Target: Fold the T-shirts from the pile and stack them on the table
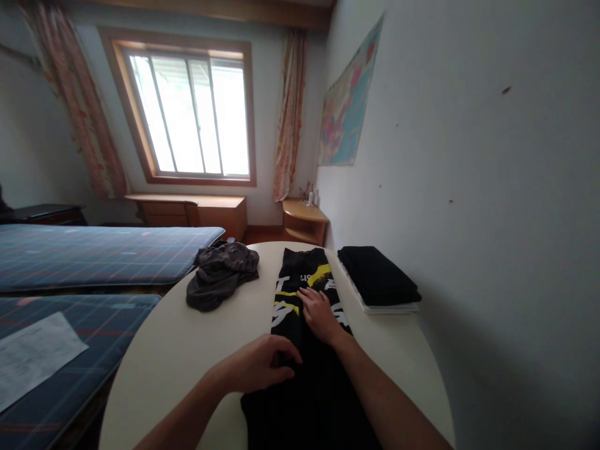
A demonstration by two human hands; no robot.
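Observation:
A black T-shirt (323, 381) with white lettering and yellow streaks lies lengthwise in a long, narrow shape down the middle of the round table (159, 369). My right hand (319, 314) rests on the printed part, its fingers stretched out over the cloth. Nearer to me, my left hand (265, 362) is at the shirt's left edge, with thumb and fingers curved and a gap between them. Nothing shows in that gap. The near end of the shirt runs out of the bottom of the view.
A crumpled dark grey garment (222, 275) sits on the table's far left. At the right edge is a stack of folded black clothes (379, 275) with white below. Plaid mattresses (107, 253) flank the table on the left, a paper sheet (40, 356) on the nearer one. A wall (492, 262) stands close on the right.

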